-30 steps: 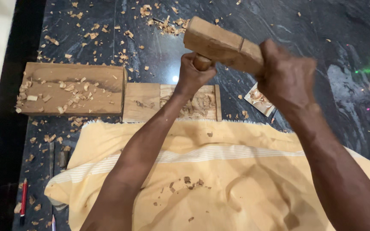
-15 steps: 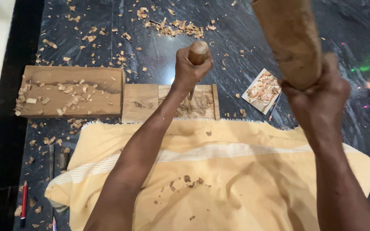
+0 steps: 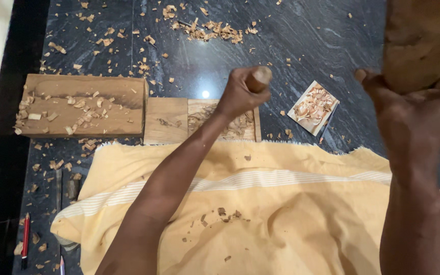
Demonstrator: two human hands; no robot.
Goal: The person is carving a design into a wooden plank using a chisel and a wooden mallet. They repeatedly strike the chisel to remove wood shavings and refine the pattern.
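My right hand (image 3: 423,109) has swung the thick brown wooden mallet (image 3: 421,40) up higher, fingers wrapped round it, while my left hand (image 3: 240,94) stays clenched on the wooden-handled chisel (image 3: 258,79) over the carved rectangular wooden block (image 3: 202,121) on the floor, so I judge another blow is loaded.

The left arm stretches forward from the near edge toward the middle of the scene, forearm bare, wrist nearly straight. Its left hand (image 3: 240,94) is curled into a tight fist, knuckles up, thumb wrapped round. The right arm rises along the right side, forearm upright. The right hand (image 3: 418,114) is lifted high and close to the camera, fingers clenched, its back facing the viewer.
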